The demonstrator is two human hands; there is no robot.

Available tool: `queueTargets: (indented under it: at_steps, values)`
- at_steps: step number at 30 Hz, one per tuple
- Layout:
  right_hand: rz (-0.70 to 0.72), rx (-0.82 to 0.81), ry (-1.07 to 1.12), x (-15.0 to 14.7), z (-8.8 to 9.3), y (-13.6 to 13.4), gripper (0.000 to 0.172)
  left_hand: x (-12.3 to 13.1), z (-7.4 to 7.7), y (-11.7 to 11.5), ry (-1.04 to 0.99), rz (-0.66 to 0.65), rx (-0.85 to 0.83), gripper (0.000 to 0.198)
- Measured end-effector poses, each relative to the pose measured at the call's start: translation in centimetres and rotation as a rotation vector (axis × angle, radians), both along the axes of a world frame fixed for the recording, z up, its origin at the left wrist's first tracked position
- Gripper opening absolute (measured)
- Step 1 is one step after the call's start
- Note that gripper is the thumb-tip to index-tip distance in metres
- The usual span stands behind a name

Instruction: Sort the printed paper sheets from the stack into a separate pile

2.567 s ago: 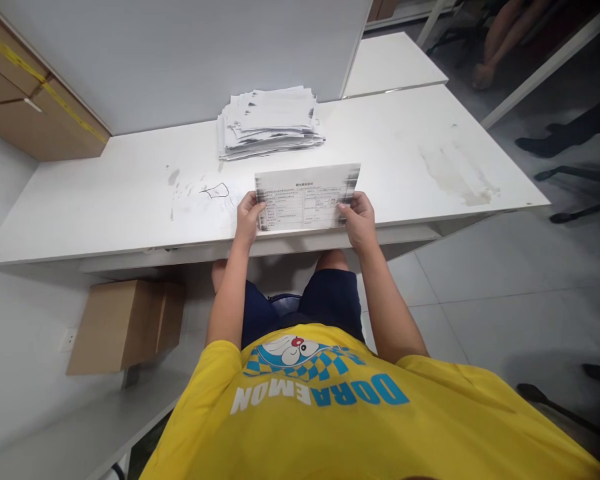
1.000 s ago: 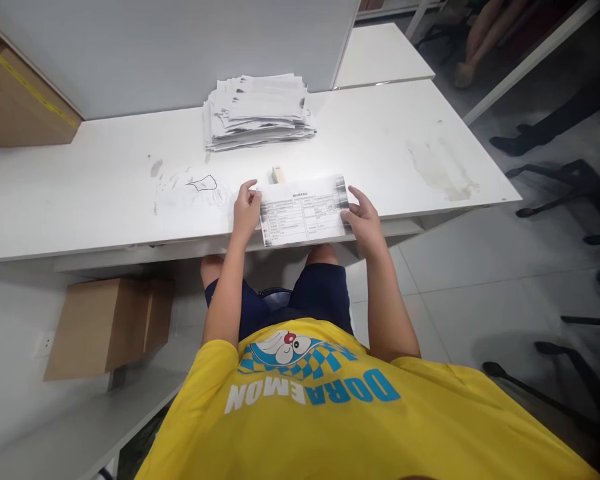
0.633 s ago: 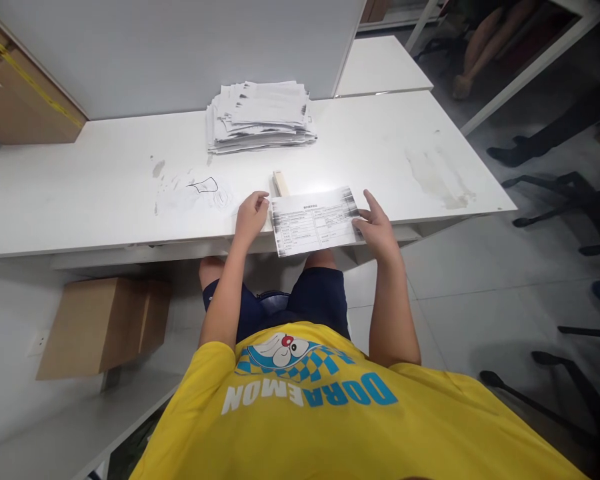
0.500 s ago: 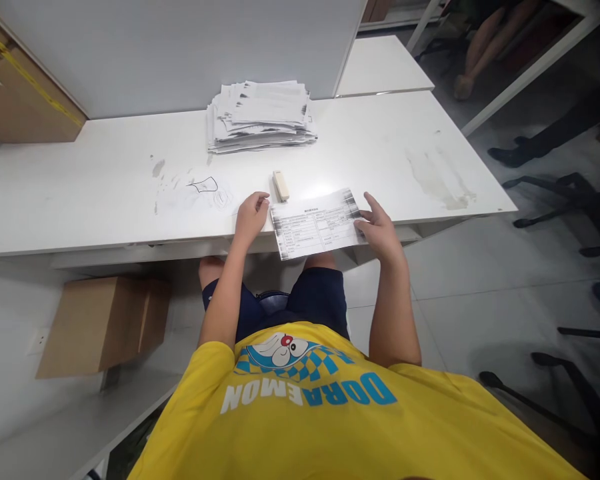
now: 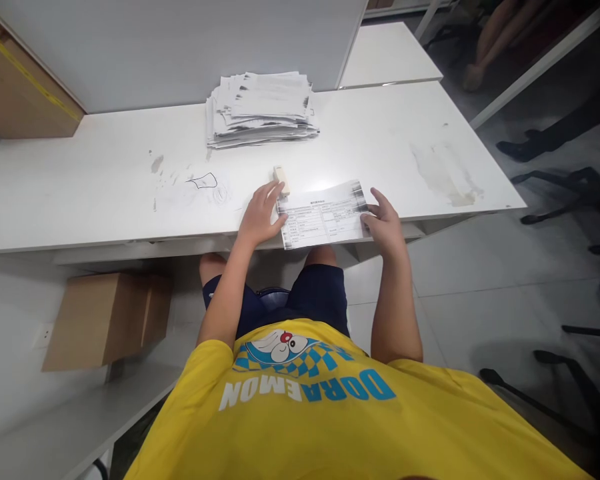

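A printed paper form (image 5: pixel 325 217) with dark smudged corners lies partly on the desk, its near edge jutting over the front. My right hand (image 5: pixel 384 223) pinches its right edge between thumb and fingers. At the left edge of the sheet is my left hand (image 5: pixel 261 213), fingers apart, the thumb at the paper's margin. Its fingertips reach the near end of a small cream-coloured stapler (image 5: pixel 280 175); whether they press on it I cannot tell. Beyond sits a thick, uneven stack of papers (image 5: pixel 265 107).
The white desk (image 5: pixel 105 180) bears stains and a pen scribble. A grey partition (image 5: pixel 205 47) rises behind it. Cardboard boxes stand at the far left (image 5: pixel 25 87) and under the desk (image 5: pixel 95 320). Chair legs (image 5: pixel 565 193) and another person's legs are at the right.
My left hand has moved right and spread its fingers, now at the paper's left edge and the stapler. The paper and my right hand have shifted slightly right and away from me.
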State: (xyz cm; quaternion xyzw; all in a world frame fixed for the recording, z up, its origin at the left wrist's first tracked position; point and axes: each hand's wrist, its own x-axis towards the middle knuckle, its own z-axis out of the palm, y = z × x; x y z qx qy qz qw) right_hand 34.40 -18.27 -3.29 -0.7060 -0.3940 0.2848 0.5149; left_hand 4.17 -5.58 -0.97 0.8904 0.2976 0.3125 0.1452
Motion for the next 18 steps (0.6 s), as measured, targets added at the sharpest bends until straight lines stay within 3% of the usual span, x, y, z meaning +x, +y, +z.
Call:
queueTargets:
  at_steps: [7, 13, 18]
  values:
    - [0.037, 0.112, 0.155, 0.3, -1.5, 0.0, 0.073, 0.2, 0.1, -0.1, 0.168, -0.062, -0.006, 0.066]
    - [0.013, 0.097, 0.168, -0.1, -1.0, 0.0, 0.069, 0.2, 1.0, -0.5, 0.149, -0.022, -0.057, 0.062]
    - [-0.020, 0.059, 0.135, -0.9, -0.5, 0.1, 0.069, 0.2, 1.5, -0.6, 0.127, 0.021, -0.118, 0.046]
